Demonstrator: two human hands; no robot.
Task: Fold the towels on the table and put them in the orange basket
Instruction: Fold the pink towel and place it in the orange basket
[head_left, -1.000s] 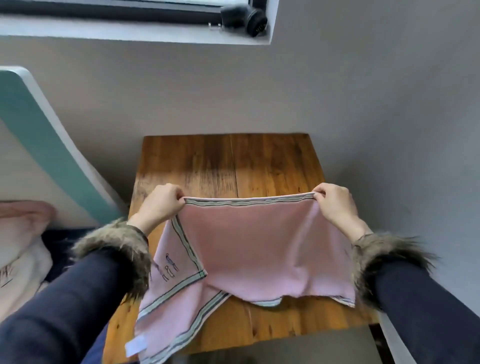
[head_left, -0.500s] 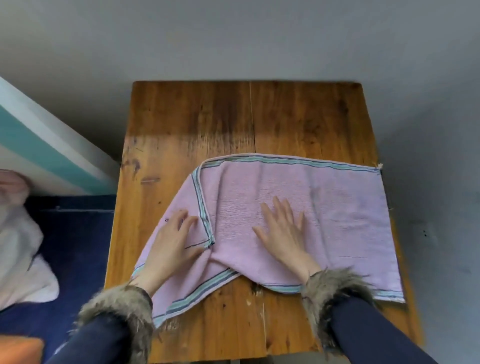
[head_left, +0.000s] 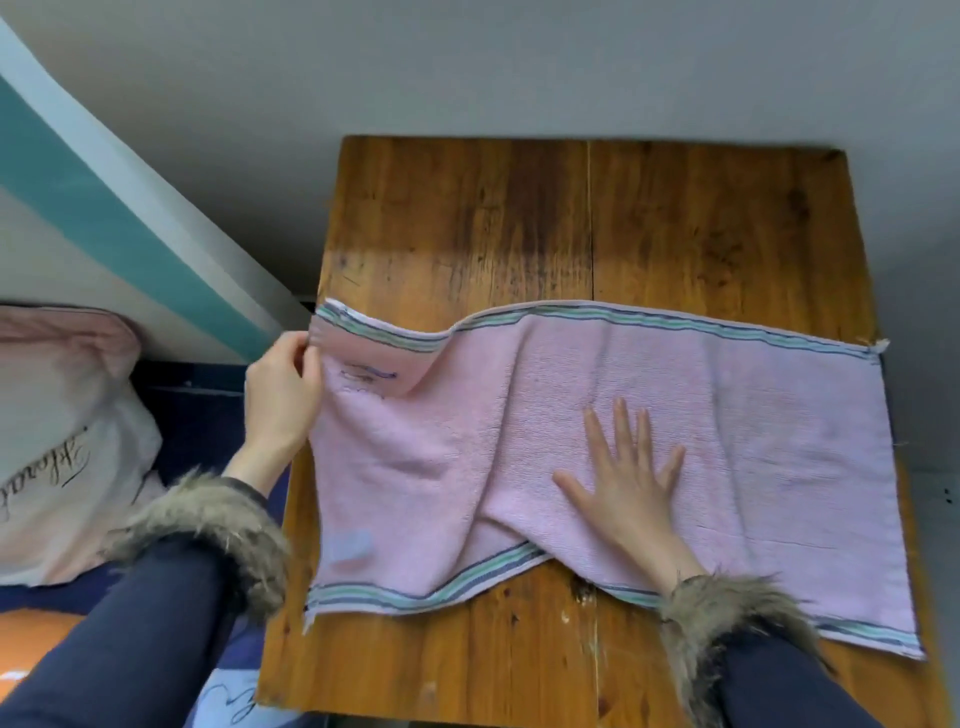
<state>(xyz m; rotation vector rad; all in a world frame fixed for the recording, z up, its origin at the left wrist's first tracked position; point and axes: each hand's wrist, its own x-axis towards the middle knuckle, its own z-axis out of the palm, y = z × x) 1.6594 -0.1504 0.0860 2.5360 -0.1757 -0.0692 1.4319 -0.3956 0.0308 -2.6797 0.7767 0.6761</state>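
A pink towel (head_left: 753, 415) with green and blue striped borders lies spread across the wooden table (head_left: 519, 218). My left hand (head_left: 283, 395) pinches the towel's far left corner at the table's left edge and holds it slightly lifted. Flat on the middle of the towel, fingers spread, lies my right hand (head_left: 626, 478). A wrinkle runs down the cloth between the two hands. An orange patch (head_left: 31, 644) shows at the lower left edge; I cannot tell whether it is the basket.
A pale pink pillow (head_left: 57, 426) with dark script lies on blue bedding left of the table. A white and teal board (head_left: 104, 208) slants along the wall behind it. Grey wall bounds the table at the back and right.
My left hand has pulled the folded-in left part of the towel outward to the table's left edge, so the towel now lies spread out. My right hand stays pressed flat.
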